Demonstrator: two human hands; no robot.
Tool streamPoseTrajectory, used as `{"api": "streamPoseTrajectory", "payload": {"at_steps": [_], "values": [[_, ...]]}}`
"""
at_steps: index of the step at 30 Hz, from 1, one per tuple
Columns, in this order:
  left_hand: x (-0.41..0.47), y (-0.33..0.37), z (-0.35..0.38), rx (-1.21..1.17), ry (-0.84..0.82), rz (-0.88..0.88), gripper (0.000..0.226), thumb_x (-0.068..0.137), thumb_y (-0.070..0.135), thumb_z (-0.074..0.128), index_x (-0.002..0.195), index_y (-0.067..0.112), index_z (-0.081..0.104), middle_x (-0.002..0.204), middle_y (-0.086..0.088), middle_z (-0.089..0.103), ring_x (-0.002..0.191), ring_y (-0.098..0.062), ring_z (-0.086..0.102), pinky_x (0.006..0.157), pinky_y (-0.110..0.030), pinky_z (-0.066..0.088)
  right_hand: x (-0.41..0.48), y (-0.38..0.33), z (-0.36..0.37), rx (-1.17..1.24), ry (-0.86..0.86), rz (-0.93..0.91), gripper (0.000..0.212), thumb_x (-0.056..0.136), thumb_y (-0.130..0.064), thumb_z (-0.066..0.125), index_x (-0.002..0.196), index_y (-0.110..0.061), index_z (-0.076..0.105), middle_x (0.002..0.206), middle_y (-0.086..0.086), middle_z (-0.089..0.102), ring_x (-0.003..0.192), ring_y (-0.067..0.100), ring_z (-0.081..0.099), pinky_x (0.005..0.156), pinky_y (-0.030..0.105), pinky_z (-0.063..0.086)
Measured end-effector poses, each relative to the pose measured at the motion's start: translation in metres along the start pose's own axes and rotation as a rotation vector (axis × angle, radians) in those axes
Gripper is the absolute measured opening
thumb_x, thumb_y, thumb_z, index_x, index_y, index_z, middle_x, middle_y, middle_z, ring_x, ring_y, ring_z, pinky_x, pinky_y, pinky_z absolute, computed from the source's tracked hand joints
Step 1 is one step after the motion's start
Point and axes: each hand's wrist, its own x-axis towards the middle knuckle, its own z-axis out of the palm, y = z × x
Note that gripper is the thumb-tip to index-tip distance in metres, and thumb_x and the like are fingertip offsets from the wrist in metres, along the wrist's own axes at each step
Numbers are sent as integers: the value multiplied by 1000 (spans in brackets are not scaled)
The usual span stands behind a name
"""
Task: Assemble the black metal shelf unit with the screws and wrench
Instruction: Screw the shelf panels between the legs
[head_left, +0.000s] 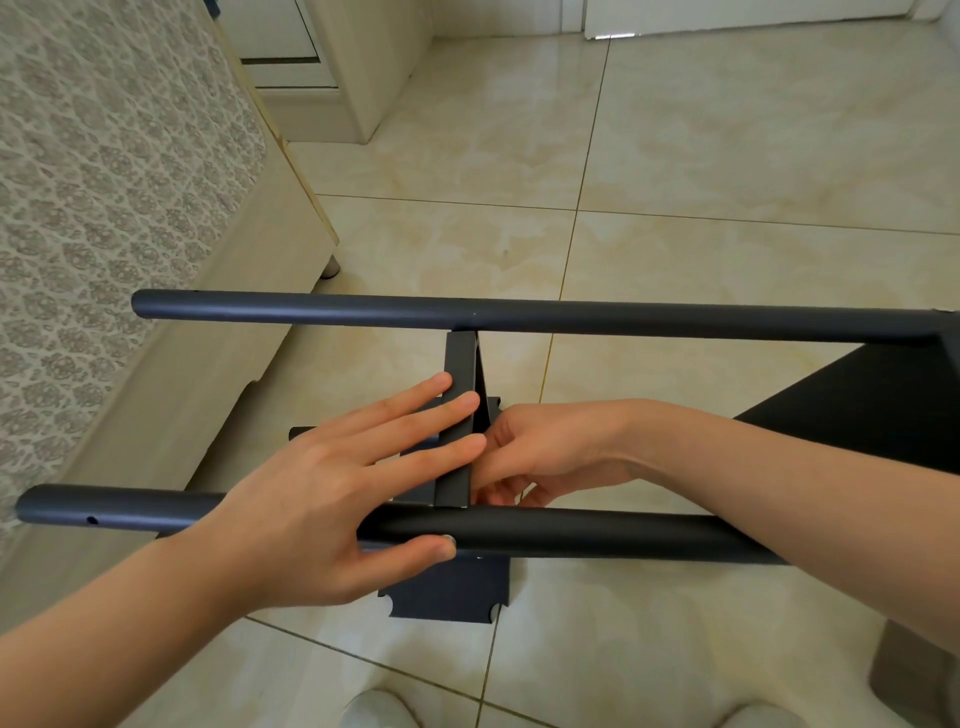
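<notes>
The black shelf unit is being kept on its side above the tiled floor (727, 156), and its near pole (597, 535) is being taken here as the reference for every place. Beyond that pole and running the same way, the far pole (311, 309) is being shown. The two are being bridged by a narrow shelf panel (460, 364) seen edge-on. Beyond the near pole's right end, a second, larger shelf (857, 410) is being seen. Under the near pole, a loose flat panel (452, 592) is lying on the floor.

The left hand (311, 499) is being held wide and flat. Its straight fingers are being laid across the panel's edge just beyond the near pole, and its thumb is being pressed on the pole beside a small grey disc (450, 540). The right hand (540, 457) is being held just beyond the near pole, right of the panel and touching it, with its fingers curled. Whether anything is being pinched in them cannot be told.

Far left of the near pole, a bed (104, 208) with a patterned cover is being shown.
</notes>
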Motion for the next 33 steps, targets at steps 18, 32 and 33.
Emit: {"api": "streamPoseTrajectory", "payload": {"at_steps": [18,32,33], "values": [[2,-1,-1,-3,-1,3,61,93,53,56,144,20,53,158,0,39,151,-21,28,110,-49,45,-1,-1,-6,82,-46,-37,18,93,-12,61,77,-17,69,75,-1,64,68,10,57,69,22,48],[3,-2,-1,4,-3,4,62,93,53,57,144,20,52,159,0,39,151,-20,28,110,-49,44,-1,-2,-8,77,-59,-30,9,93,-11,61,88,-8,68,80,4,62,71,13,56,75,26,47],[3,-2,-1,7,-3,3,62,93,54,56,144,20,53,158,0,39,151,-20,28,111,-49,44,0,-1,-8,50,-47,-25,10,93,-13,61,94,-5,68,81,6,62,72,14,56,75,26,48]]}}
